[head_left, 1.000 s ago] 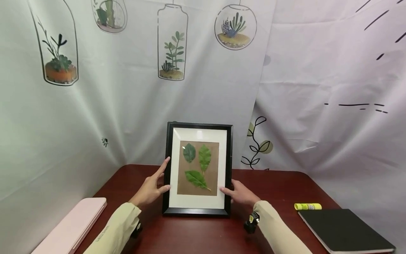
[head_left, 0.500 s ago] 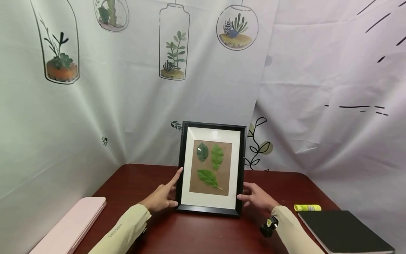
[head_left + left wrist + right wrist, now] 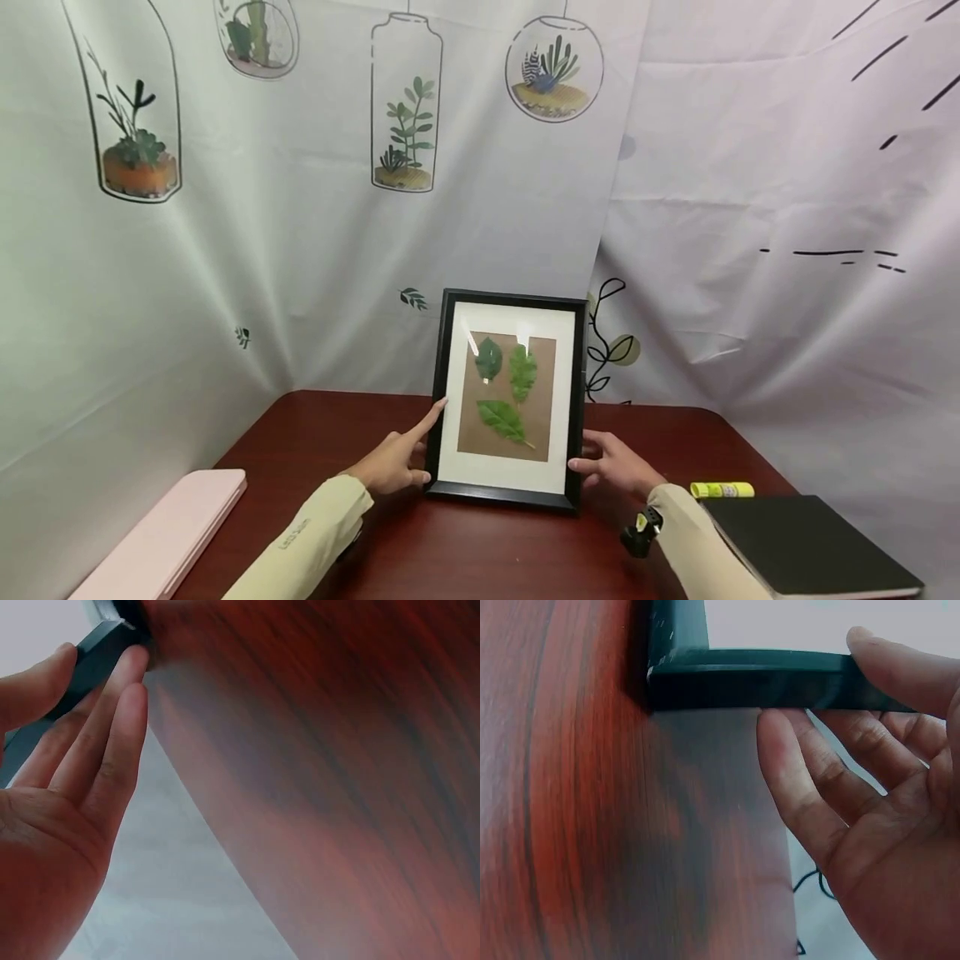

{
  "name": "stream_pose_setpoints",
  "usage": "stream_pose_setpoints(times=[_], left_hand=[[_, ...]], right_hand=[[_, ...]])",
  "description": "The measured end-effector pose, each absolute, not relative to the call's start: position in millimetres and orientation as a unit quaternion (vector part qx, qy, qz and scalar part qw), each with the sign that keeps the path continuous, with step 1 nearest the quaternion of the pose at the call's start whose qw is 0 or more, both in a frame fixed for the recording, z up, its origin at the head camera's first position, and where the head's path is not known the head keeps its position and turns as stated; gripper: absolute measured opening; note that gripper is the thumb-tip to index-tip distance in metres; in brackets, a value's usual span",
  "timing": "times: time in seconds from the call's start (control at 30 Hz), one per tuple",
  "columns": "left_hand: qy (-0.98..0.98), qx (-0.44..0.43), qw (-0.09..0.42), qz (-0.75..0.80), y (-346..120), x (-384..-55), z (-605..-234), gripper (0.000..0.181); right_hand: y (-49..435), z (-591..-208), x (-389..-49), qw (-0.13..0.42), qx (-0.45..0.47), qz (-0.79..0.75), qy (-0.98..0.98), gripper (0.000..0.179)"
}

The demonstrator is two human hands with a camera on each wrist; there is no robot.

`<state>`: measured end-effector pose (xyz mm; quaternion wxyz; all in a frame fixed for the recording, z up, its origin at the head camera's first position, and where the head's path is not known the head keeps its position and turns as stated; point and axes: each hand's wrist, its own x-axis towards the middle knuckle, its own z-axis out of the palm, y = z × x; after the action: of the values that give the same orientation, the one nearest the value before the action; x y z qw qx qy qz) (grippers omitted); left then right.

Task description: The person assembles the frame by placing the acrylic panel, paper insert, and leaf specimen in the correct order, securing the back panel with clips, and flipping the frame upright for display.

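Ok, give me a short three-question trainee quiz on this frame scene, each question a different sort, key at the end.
1. True or false: the picture frame stands upright on the table.
2. How many leaves show behind the glass? A) two B) three C) five
3. Fill in: the yellow glue stick lies just beyond the black ____.

Key
1. True; the left hand and right hand touch its two side edges.
2. B
3. notebook

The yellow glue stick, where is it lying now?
In the head view, the glue stick lies on the table's right side, beside the black notebook's far edge.
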<state>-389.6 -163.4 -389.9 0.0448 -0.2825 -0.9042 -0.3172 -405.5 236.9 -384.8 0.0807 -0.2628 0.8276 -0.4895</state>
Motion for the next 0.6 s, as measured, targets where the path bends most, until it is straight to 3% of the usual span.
stream_pose_setpoints(times=[0.2,0.33,0.6], left_hand=[[-0.902,-0.275,0.031,-0.332,-174.2,-388.7,-388.5,0.113],[-0.905,-0.284,0.067,-0.311,-175.3,-388.6,-389.7,0.11],[-0.894,-0.296,0.183,-0.281,-162.9,-403.1,-389.6,0.108]], right_hand=[[224.6,-385.1,-408.3,0.085,-0.242,-0.496,0.83,0.064],[219.2,-386.9,-410.9,0.075,-0.236,-0.509,0.825,0.057],[209.8,-373.3,-418.9,-0.063,-0.214,-0.441,0.869,0.06]])
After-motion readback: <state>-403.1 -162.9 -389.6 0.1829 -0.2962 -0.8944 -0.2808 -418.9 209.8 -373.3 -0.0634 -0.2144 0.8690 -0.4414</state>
